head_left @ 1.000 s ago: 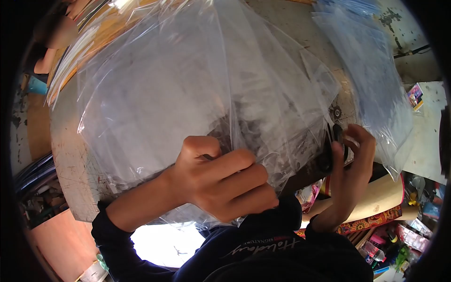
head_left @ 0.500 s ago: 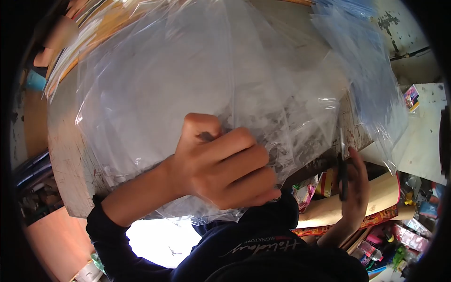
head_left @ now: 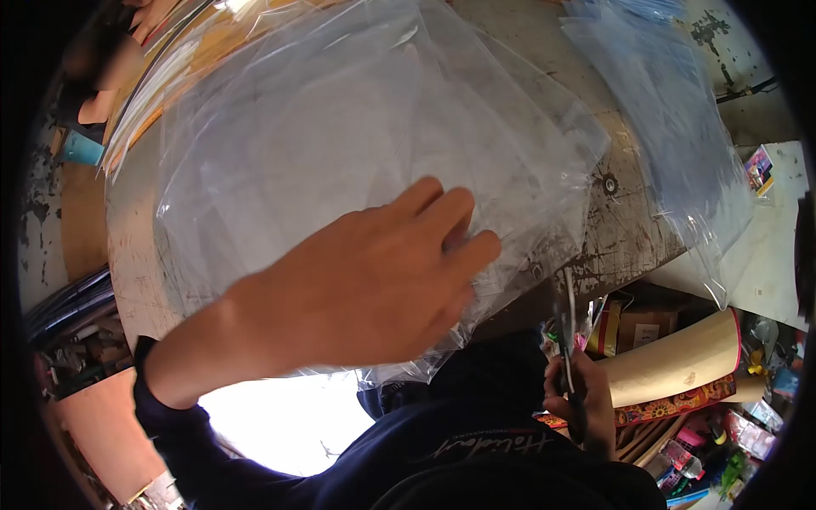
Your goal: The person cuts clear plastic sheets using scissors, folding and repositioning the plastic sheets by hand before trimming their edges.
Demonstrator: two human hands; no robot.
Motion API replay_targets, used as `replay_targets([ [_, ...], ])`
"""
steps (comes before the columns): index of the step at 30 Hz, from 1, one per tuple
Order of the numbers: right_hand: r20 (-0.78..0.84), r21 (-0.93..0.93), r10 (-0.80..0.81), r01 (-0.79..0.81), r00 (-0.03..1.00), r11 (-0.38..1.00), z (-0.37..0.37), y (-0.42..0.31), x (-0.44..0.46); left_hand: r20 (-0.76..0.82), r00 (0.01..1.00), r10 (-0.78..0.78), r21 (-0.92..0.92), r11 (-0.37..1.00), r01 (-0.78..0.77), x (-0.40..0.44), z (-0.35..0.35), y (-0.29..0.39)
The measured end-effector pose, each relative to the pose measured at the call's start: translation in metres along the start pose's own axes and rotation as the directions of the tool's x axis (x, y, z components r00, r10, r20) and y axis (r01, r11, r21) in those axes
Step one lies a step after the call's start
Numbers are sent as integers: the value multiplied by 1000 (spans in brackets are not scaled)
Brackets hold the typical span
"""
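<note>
Clear plastic sheets or bags (head_left: 289, 153) lie in an overlapping, fanned pile across the worktable (head_left: 132, 246). Over their near part is my left hand (head_left: 374, 280), palm down, its fingers bent and partly spread; the fingertips' undersides are hidden. My right hand (head_left: 586, 391) is closed around the dark handles of a pair of scissors (head_left: 569, 323), below the table's near edge at the right. The scissors' blades point up, away from me, near the pile's right lower corner but apart from it.
More bluish plastic (head_left: 680, 127) hangs over the table's right side. A rolled beige sheet (head_left: 671, 361) and mixed clutter (head_left: 722, 450) lie at the lower right. Another person's blurred arm (head_left: 98, 106) shows at the upper left, near a blue cup (head_left: 82, 149).
My left hand has loosened from a fist and its fingers have spread. The plastic beneath lies flatter. My right hand has moved down and left with the scissors, away from the pile.
</note>
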State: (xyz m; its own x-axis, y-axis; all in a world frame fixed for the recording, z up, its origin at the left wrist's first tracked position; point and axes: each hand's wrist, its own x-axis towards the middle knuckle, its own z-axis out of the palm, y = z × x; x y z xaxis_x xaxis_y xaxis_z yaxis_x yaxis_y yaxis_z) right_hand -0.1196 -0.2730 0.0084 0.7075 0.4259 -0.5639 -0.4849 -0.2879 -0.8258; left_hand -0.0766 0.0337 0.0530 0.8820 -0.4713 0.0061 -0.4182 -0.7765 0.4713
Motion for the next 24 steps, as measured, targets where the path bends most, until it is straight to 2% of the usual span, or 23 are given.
replay_targets([
  [2,19,-27,26,-26,999,999,2,0,2,12,993,114,-104,988,-113,3,0,-13],
  [3,31,-51,45,-43,999,998,3,1,4,16,994,108,-100,989,-106,2,-2,-14],
  [6,62,-86,62,-56,996,995,3,1,5,182,982,59,-148,988,-32,5,-11,-12],
  [9,82,-114,100,-90,992,989,4,0,5,217,962,164,37,984,-176,26,-16,-11],
  [11,81,-115,112,-103,990,988,4,0,5,476,873,109,-33,994,-106,52,-20,-12],
  [12,84,-122,93,-83,992,989,3,0,5,476,872,112,-33,993,-110,57,-14,-20],
  [14,76,-122,85,-76,993,990,2,1,3,175,904,391,-147,918,-368,61,8,-40],
  [16,91,-48,95,-90,991,995,0,1,0,158,910,383,-188,916,-354,59,14,-44],
  [20,122,-103,125,-113,985,988,0,-7,2,128,946,298,-225,938,-265,56,19,-40],
  [22,90,-27,124,-122,988,992,0,-5,2,101,946,308,-199,938,-284,55,23,-42],
  [24,81,-32,98,-96,992,995,0,-8,4,72,945,320,-173,937,-304,55,25,-42],
])
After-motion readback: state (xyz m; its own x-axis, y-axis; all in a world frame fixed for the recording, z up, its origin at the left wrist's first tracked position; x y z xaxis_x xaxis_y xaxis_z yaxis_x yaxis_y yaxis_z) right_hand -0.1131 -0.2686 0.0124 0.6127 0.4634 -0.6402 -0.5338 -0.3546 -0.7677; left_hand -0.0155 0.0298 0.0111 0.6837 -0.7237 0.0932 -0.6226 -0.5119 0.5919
